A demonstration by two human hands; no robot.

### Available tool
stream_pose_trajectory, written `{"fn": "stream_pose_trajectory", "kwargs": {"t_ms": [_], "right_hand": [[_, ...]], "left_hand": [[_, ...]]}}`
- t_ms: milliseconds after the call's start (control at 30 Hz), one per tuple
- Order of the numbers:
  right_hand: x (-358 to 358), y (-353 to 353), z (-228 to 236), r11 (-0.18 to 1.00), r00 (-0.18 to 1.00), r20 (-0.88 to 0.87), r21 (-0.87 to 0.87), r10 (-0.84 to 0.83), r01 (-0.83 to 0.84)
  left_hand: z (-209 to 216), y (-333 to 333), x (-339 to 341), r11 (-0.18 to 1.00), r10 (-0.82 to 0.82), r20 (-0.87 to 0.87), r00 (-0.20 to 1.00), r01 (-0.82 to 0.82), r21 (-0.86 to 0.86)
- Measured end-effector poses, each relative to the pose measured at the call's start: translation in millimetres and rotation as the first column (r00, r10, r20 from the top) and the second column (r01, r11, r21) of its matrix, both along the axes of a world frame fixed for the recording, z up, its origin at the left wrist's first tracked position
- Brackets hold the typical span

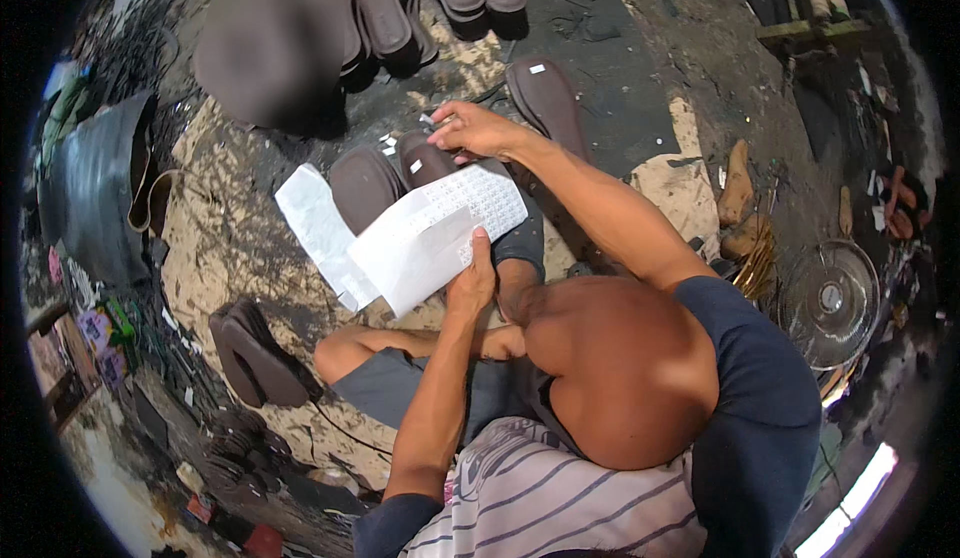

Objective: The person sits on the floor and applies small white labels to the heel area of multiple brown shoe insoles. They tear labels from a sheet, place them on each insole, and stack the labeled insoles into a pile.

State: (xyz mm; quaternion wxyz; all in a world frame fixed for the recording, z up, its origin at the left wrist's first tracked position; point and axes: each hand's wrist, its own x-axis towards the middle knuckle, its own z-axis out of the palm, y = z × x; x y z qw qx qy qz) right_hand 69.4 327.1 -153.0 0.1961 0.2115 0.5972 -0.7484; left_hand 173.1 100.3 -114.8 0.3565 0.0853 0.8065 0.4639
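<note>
My left hand (474, 276) grips a white sheet of small printed stickers (440, 220), thumb on top. Beyond the sheet, my right hand (474, 130) is closed in a pinch on a small white sticker (428, 119). Just under those fingers lies a brown shoe sole (412, 148) with a white sticker on it, partly hidden by the hand and sheet. To its left rests a stack of brown soles (362, 186). Right of my right hand, another brown sole (548, 106) bears a white sticker near its far end. A second white paper (318, 226) lies left of the sheet.
Several stacked brown soles (385, 13) line the far side, beside a blurred brown mass (265, 48). More soles (258, 358) lean at the left. A round fan-like metal grille (830, 299) and wooden shoe lasts (737, 183) sit at the right. My bent knee (630, 378) rises close by.
</note>
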Motion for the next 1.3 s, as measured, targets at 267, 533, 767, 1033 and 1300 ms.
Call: {"fn": "stream_pose_trajectory", "kwargs": {"t_ms": [267, 533, 767, 1033, 1300], "right_hand": [[0.3, -1.2, 19.6, 0.998, 1.000, -0.002, -0.066, -0.004, 0.004], [10.8, 14.5, -22.4, 0.970, 0.990, -0.105, 0.215, -0.090, 0.110], [-5.5, 18.0, -3.4, 0.911, 0.993, 0.028, 0.396, 0.111, -0.113], [8.1, 0.9, 13.6, 0.723, 0.985, 0.089, 0.670, 0.148, -0.170], [20.4, -2.4, -5.0, 0.648, 0.990, -0.023, 0.758, 0.137, -0.072]], "left_hand": [[-24.2, 3.1, 2.1, 0.992, 0.069, -0.175, 0.982, -0.048, 0.121], [12.9, -3.3, 16.0, 0.994, 0.079, -0.213, 0.974, -0.062, 0.084], [14.1, -6.0, 25.1, 0.989, -0.147, -0.293, 0.945, 0.130, -0.077], [7.2, -3.7, 25.6, 0.991, -0.131, -0.325, 0.937, 0.128, -0.030], [5.7, -2.2, 23.3, 0.986, -0.154, -0.367, 0.918, 0.168, 0.005]]}}
